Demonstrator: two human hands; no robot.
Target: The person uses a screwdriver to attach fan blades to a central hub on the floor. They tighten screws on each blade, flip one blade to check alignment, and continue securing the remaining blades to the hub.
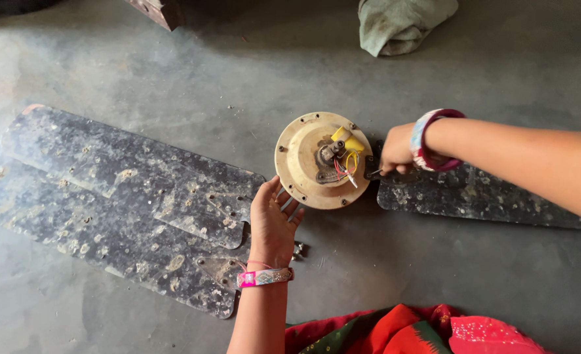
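Lower centre: left hand [274, 219], fingers spread wide, pressed flat against near rim of round fan motor housing [323, 159]; centre frame, between both hands, blades lying left-right; right of it: right hand [396, 151] fisted narrow around thin tool at housing's edge, over right blade [474, 196].

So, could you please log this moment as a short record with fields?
setting: grey floor
left hand: left hand open, fingertips against the rim of the fan motor housing
right hand: right hand closed around a thin tool at the housing's right edge
blades: two detached blades stacked at left; attached blade under the right arm
other: green cloth at top
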